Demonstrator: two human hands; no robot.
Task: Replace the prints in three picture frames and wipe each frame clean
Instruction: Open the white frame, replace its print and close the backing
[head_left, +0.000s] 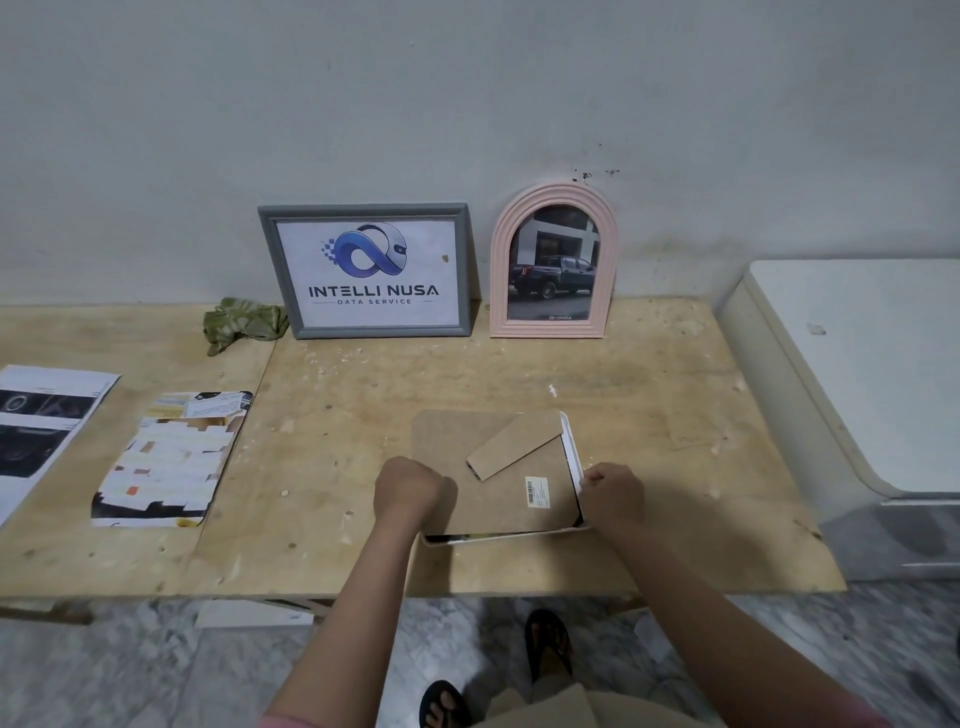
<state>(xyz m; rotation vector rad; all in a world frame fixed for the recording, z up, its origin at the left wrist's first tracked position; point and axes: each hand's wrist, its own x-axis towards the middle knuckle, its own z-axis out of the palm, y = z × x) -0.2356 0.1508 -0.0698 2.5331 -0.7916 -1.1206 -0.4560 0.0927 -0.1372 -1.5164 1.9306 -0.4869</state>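
A white picture frame (571, 452) lies face down near the table's front edge, its brown backing board (498, 499) with a fold-out stand (511, 444) and a barcode sticker on top. My left hand (410, 488) is curled at the board's left edge and seems to grip it. My right hand (613, 493) pinches the frame's right side. A grey frame (366, 270) with a logo print and a pink arched frame (553, 262) with a truck print lean on the wall. A green cloth (244, 325) lies left of the grey frame.
Two loose prints lie on the left of the wooden table (363, 441): a pale patterned one (171, 460) and a dark one (36, 426) at the edge. A white appliance (852, 374) stands at the right. My sandalled feet show below on a marble floor.
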